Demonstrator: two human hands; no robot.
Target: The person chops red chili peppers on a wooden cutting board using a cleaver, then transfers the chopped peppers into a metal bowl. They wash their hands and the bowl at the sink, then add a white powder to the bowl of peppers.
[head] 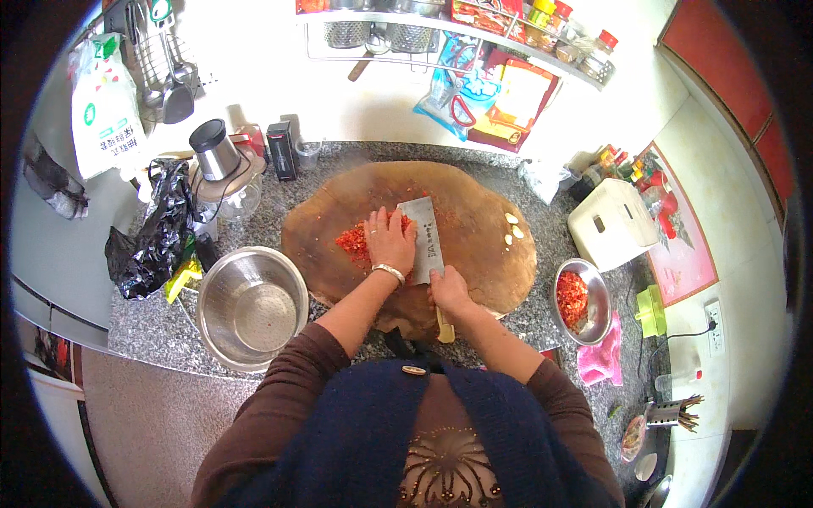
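A large round wooden chopping board [489, 273] lies before me. My right hand [450, 293] grips the handle of a cleaver [427, 244], whose broad blade lies nearly flat over the board. Over chopped red chili [353, 241], my left hand [390, 240] rests with its fingers spread, against the left side of the blade; what is under the palm is hidden. Several peeled garlic cloves [517, 232] sit at the board's right side. A steel bowl [611, 305] to the right holds more chopped chili [572, 297].
An empty steel basin [253, 309] stands left of the board, near a black plastic bag [152, 222] and an electric food chopper [219, 165]. At the right are a pink cloth [600, 359] and a white container [611, 223]. A rack [406, 19] hangs above the counter's back.
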